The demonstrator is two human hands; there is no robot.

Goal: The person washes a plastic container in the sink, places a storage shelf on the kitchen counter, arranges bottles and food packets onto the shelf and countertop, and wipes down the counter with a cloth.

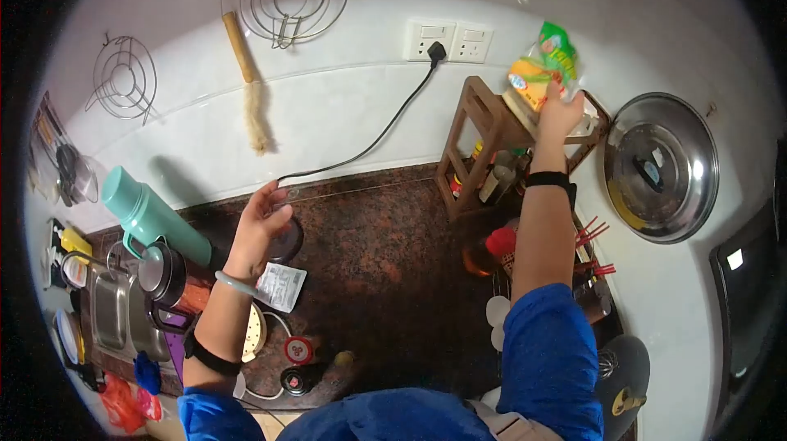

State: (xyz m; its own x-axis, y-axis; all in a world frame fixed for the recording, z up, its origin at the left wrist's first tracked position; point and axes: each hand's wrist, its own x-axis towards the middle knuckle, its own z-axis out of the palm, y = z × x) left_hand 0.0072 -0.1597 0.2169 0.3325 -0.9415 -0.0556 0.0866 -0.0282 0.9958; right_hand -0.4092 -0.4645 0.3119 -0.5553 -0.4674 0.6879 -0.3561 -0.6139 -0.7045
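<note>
Operator: What is the right hand (562, 110) doing?

Spotter: Your right hand is clasped around some glossy green-and-yellow plastic packaging (558, 49). Blur keeps me from telling whether you have one packet or two there.

Operator: Where is it, exactly?

Spotter: You have it raised at the top of a brown wooden rack (481, 139), in front of the white tiled wall (344, 105). I can't tell whether it touches the top shelf. Small bottles (497, 181) stand on the level below, and a round, shiny steel pot lid (661, 164) hangs on the wall just beside the rack.

Operator: And the left hand (264, 217)?

Spotter: Your left hand is loose, fingers slightly curved and parted, with nothing visible in its grasp. It is over the dark red speckled stone counter (369, 236). A thin black power cable (370, 147) runs from the white wall sockets (451, 41) down to your fingertips in this view; I can't tell if you are touching it.

Operator: What else is near it?

Spotter: A flat white printed sachet (283, 287) lies on the counter just beside your left wrist, which wears a pale smooth bangle (236, 284). Farther to your left, a tall teal thermos flask (168, 224) appears behind a dark-lidded clear jar (184, 287).
</note>
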